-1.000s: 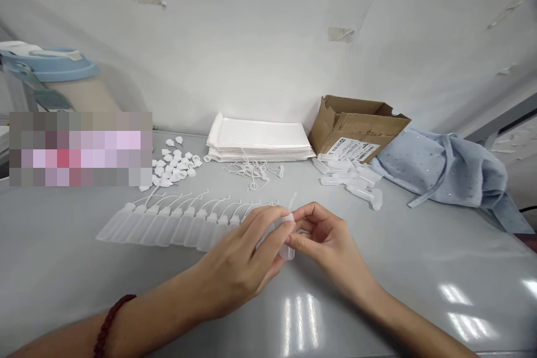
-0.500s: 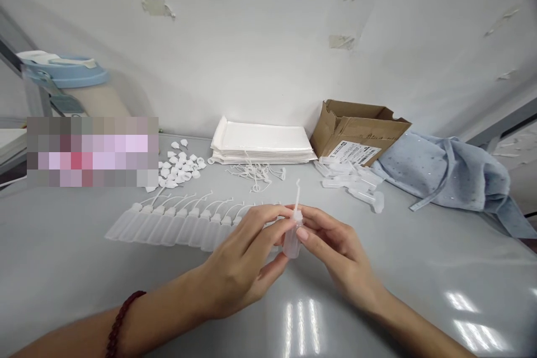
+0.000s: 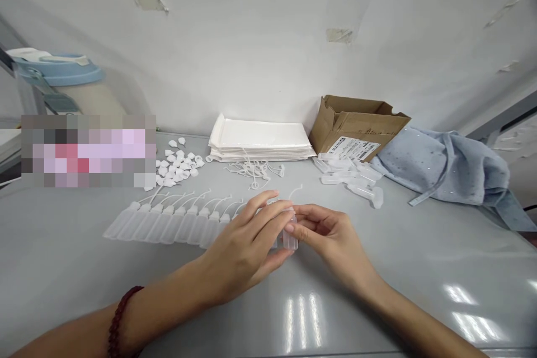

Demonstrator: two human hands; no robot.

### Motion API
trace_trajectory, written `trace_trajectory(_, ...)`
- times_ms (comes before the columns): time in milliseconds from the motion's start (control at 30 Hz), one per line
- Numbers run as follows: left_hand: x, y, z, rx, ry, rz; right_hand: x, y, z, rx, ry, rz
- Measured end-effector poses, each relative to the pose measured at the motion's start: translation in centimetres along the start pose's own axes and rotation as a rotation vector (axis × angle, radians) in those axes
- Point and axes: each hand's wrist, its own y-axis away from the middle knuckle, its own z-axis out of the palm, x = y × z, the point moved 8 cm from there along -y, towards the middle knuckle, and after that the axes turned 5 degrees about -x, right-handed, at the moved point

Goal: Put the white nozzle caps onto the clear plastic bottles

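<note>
A small translucent plastic bottle (image 3: 290, 240) sits between my two hands at the right end of a row of like bottles (image 3: 180, 226). My left hand (image 3: 245, 251) holds it from the left, fingers over its top and thumb near its base. My right hand (image 3: 335, 235) pinches its right side between thumb and fingers. A thin white tube (image 3: 297, 193) shows just behind my fingers. The lined-up bottles lie side by side, with white caps and thin bent tubes pointing away from me. My left hand covers the right part of this row.
White caps (image 3: 178, 166) lie piled at the left, with loose white tubes (image 3: 251, 170) right of them. A stack of white padded envelopes (image 3: 260, 137) rests against the wall. Uncapped bottles (image 3: 350, 176) lie before a cardboard box (image 3: 356, 128), beside blue cloth (image 3: 448, 173).
Both hands have lowered the bottle slightly and brought it to the end of the row. My left fingers now reach over its top, where cap and tube showed before.
</note>
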Motion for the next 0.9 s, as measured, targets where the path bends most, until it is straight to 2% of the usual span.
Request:
trace_trajectory(200, -0.5, 0.2, 0.0, 0.025, 0.08, -0.036, 0.2, 0.1, 0.6, -0.062, -0.061, 0.057)
trace_trajectory(333, -1.1, 0.4, 0.2, 0.023, 0.104, -0.087, 0.5, 0.0, 0.8, -0.089, -0.023, 0.076)
trace_trajectory(400, -1.4, 0.5, 0.5, 0.008, 0.105, -0.106, 0.4, -0.1, 0.6, -0.091, 0.076, 0.053)
trace_trajectory(533, -2.0, 0.6, 1.2, -0.048, 0.083, -0.167, -0.3, -0.3, 0.1, -0.061, 0.449, -0.047)
trace_trajectory(667, -1.9, 0.7, 2.1, -0.131, 0.025, -0.169, -0.4, -0.5, 0.3, -0.093, 0.734, -0.114)
trace_trajectory(767, -1.7, 0.7, 2.7, -0.178, -0.013, -0.185, 0.1, -0.6, 0.4, -0.12, 0.82, -0.123)
trace_trajectory(900, -1.9, 0.7, 3.5, -0.278, -0.023, -0.261, 0.5, -0.8, 0.4, -0.119, 0.826, -0.107)
